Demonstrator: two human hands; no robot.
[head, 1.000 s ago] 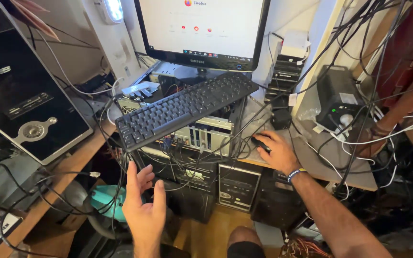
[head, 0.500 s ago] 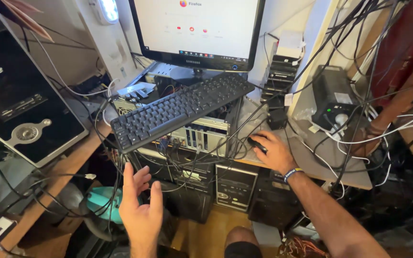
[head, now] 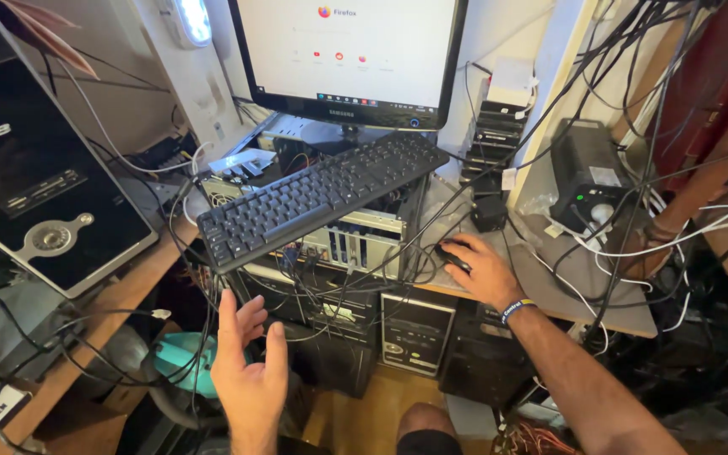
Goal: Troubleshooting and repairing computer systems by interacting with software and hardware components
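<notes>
The right hand [head: 475, 270] lies palm down on the mouse [head: 451, 255], fingers curled loosely over its top; the mouse sits on the grey desk [head: 587, 282] just right of the open PC case [head: 343, 232], a placement that appears to follow from the lack of bare surface elsewhere. Only the front edge of the mouse shows: small, black, low, with a cable leading away into the tangle. A blue wristband [head: 516, 308] circles the right wrist. The left hand [head: 250, 366] is held in the air below the keyboard [head: 322, 195], open, fingers spread and slightly bent, touching nothing; the nearest things are the black cables [head: 204, 312] hanging from the case. The keyboard, black and full-sized, rests tilted across the top of the case, its left end lower than its right, probably because the case is the only support in front of the monitor [head: 349, 55]. The monitor stands behind it, screen lit and mostly white. A black tower [head: 40, 181] lies at left on a wooden shelf. A small black box [head: 587, 173] with a green light stands at right among white and black cables.
</notes>
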